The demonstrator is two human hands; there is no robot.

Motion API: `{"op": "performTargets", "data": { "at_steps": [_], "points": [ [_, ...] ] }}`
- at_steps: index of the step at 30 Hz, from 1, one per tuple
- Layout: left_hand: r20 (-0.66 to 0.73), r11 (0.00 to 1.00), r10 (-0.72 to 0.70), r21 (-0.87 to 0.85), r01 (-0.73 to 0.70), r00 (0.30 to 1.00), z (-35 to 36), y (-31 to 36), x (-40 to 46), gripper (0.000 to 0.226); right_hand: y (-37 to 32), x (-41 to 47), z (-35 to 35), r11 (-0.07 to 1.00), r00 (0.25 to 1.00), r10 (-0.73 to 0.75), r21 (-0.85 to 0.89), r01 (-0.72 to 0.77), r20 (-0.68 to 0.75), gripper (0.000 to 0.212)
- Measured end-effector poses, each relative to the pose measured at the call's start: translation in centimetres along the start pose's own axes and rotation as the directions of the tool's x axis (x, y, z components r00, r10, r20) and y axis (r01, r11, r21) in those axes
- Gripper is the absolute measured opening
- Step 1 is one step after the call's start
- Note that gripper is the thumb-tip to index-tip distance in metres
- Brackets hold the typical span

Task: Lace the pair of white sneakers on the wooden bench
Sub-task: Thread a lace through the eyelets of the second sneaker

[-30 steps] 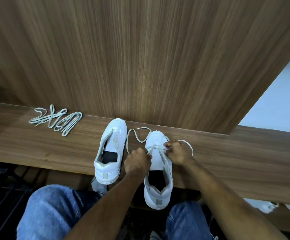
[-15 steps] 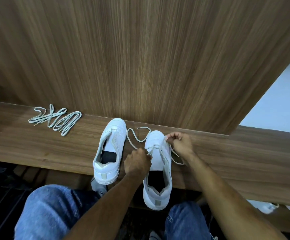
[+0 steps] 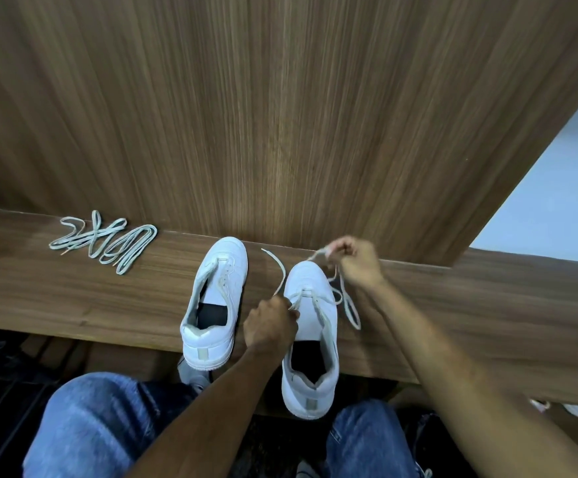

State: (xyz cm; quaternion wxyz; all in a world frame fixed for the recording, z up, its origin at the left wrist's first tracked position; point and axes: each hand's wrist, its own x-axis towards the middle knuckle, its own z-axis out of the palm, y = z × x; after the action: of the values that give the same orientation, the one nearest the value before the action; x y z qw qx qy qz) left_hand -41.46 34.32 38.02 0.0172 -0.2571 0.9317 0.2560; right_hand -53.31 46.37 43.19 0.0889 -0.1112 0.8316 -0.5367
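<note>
Laces lie bundled far off to the left of my left grip: the spare lace (image 3: 104, 240) waits in loose folds on the table (image 3: 73, 298), out of the way, presumably kept for the shoe not yet started. Nearer my left grip, just to its left, stands the unlaced sneaker (image 3: 213, 305), toe toward the wall panel (image 3: 280, 115), heel at the table's front edge, tongue and dark insole open to view; it has no lace in it.

My left hand (image 3: 270, 327) is closed on the near left side of the laced sneaker (image 3: 310, 339), fingers pinched at the lace where it leaves the lowest eyelets; I judge this hold pins the shoe and the lace so the pull on the other end does not drag either along. From this grip one free end of the working lace (image 3: 279, 270) curves away toward the wall, lying slack between the two shoes.

My right hand (image 3: 356, 263) is raised beyond and right of the toe, fingertips pinched together on the other end of that lace, drawing it up and out. Slack below this grip hangs in a loop beside the shoe's right flank. Only the first crossing near the toe looks threaded, so most of the job remains.
</note>
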Motion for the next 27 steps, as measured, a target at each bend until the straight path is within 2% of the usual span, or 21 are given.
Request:
{"op": "performTargets", "data": {
  "at_steps": [2,4,10,14,16,19,22,25,27],
  "points": [
    [0.0,1.0,0.007,-0.001,-0.007,1.0,-0.1,-0.1,0.0,0.031,3.8,-0.2,2.0,0.947,0.994,0.053,-0.32,-0.018,0.099,0.021],
    [-0.002,1.0,0.007,0.002,-0.007,1.0,-0.1,-0.1,0.0,0.031,6.2,-0.6,3.2,0.882,0.992,0.054,-0.472,0.007,0.115,0.019],
    [0.005,1.0,0.012,0.021,-0.012,1.0,0.0,0.0,0.1,0.032,6.8,-0.5,3.5,0.792,0.993,0.099,-0.609,-0.036,0.07,0.023],
    [0.014,1.0,0.021,0.023,-0.021,1.0,-0.1,0.1,0.0,0.032,6.7,-0.5,3.4,0.772,0.98,0.138,-0.635,-0.014,0.146,0.014],
    [0.019,0.999,0.022,0.023,-0.022,1.0,-0.1,0.1,-0.1,0.032,6.5,-0.5,3.3,0.764,0.97,0.166,-0.645,-0.012,0.179,0.016],
    [0.009,0.999,0.02,0.039,-0.021,1.0,-0.1,0.1,-0.1,0.031,5.7,-0.5,3.0,0.867,0.977,0.134,-0.498,-0.036,0.163,0.029],
    [0.001,0.999,0.008,0.039,-0.008,1.0,0.0,0.0,-0.1,0.034,3.6,-0.5,1.4,0.992,0.998,0.031,-0.12,-0.025,0.046,0.033],
    [-0.002,0.999,0.0,0.038,0.0,1.0,-0.1,0.1,-0.1,0.036,-0.2,-0.6,-1.3,0.97,0.994,-0.018,0.239,0.043,-0.107,0.028],
    [0.001,0.999,0.013,0.039,-0.013,1.0,-0.2,0.2,-0.2,0.035,-2.8,-0.4,-3.0,0.879,0.98,-0.019,0.463,0.11,-0.196,0.024]
  ]
}}
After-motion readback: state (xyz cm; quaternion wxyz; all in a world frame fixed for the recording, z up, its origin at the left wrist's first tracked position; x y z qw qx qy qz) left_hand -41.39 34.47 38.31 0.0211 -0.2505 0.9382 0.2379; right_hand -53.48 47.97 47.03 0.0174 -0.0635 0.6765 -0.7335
